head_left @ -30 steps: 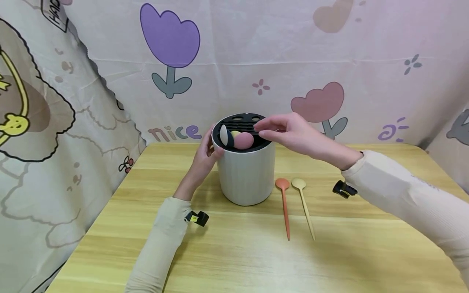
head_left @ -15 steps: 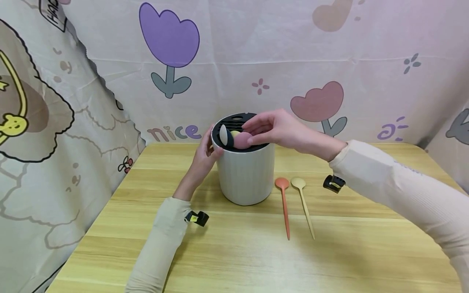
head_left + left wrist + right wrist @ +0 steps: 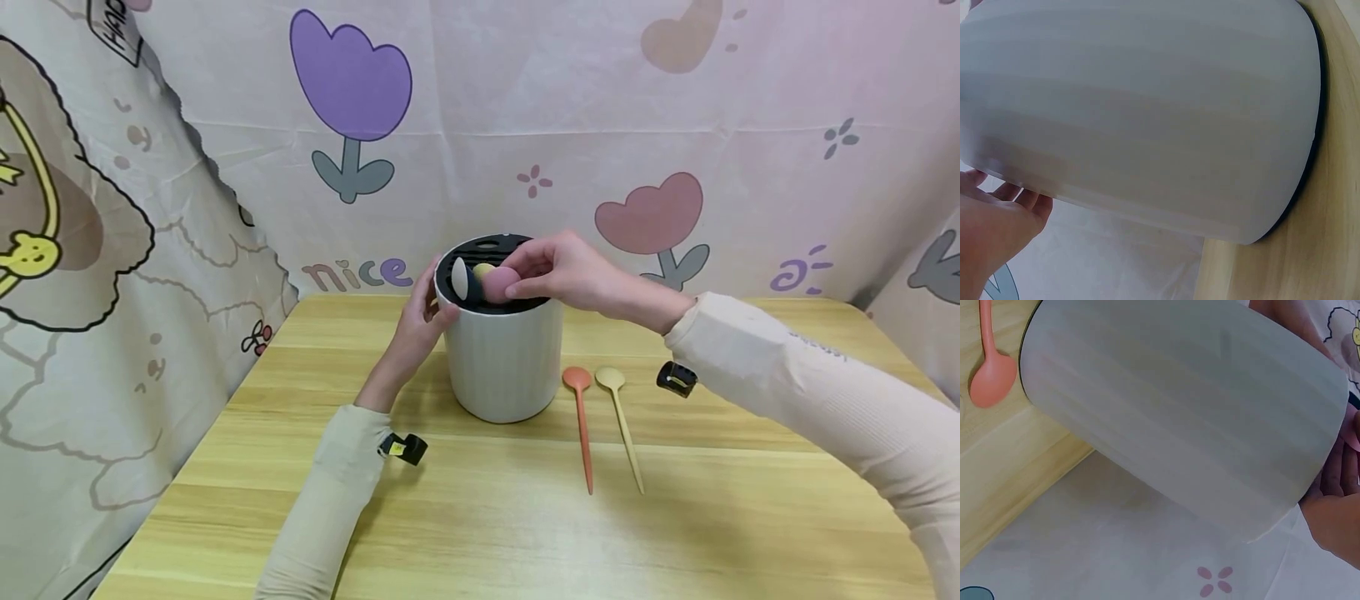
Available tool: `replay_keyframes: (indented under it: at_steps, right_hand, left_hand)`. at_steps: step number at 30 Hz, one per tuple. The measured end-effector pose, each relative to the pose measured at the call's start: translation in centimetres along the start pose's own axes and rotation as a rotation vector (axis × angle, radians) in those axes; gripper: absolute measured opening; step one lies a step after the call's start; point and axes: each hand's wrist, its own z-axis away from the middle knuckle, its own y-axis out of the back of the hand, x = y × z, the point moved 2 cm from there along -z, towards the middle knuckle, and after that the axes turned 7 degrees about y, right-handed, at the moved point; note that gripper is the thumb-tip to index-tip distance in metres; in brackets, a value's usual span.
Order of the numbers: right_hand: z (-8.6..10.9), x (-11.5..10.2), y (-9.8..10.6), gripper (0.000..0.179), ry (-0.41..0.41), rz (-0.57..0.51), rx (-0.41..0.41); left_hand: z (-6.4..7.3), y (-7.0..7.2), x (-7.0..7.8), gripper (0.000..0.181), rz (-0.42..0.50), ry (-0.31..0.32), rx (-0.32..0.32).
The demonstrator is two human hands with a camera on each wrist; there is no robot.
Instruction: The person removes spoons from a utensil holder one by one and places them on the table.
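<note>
A white ribbed utensil holder (image 3: 505,367) with a black slotted top (image 3: 468,250) stands upright on the table. Several rounded spoon heads rise just above its front part: a pink spoon (image 3: 497,285), a yellow one (image 3: 482,271), and a white and a dark piece (image 3: 459,279) at the left. My left hand (image 3: 417,327) grips the holder's left rim, thumb in front. At the right of the top, my right hand (image 3: 573,277) pinches the pink spoon's head between thumb and fingers. The spoon handles are hidden inside the holder.
An orange spoon (image 3: 577,379) and a pale yellow spoon (image 3: 611,379) lie side by side on the wooden table (image 3: 487,517), right of the holder. A printed cloth (image 3: 480,108) hangs directly behind the table.
My right hand has moved left and slightly down from over the holder's right edge, and taken hold of the pink spoon's head. The left hand has stayed on the rim.
</note>
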Motion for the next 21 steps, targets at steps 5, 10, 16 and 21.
replay_keyframes:
  at_steps: [5, 10, 16, 21]
  right_hand:
    - [-0.1, 0.0, 0.5, 0.024, 0.010, 0.021, 0.003]
    - [0.1, 0.0, 0.8, 0.024, 0.055, 0.047, -0.013]
    - [0.4, -0.1, 1.1, 0.024, 0.073, 0.049, -0.010]
    - [0.5, -0.4, 1.7, 0.025, 0.053, 0.124, -0.004]
  left_hand:
    - [0.0, -0.1, 0.1, 0.114, -0.007, -0.005, -0.003]
    - [0.0, -0.1, 0.2, 0.115, -0.014, 0.002, -0.002]
    - [0.1, -0.1, 0.2, 0.115, -0.008, 0.002, -0.001]
    - [0.2, 0.0, 0.0, 0.115, -0.003, 0.007, -0.001]
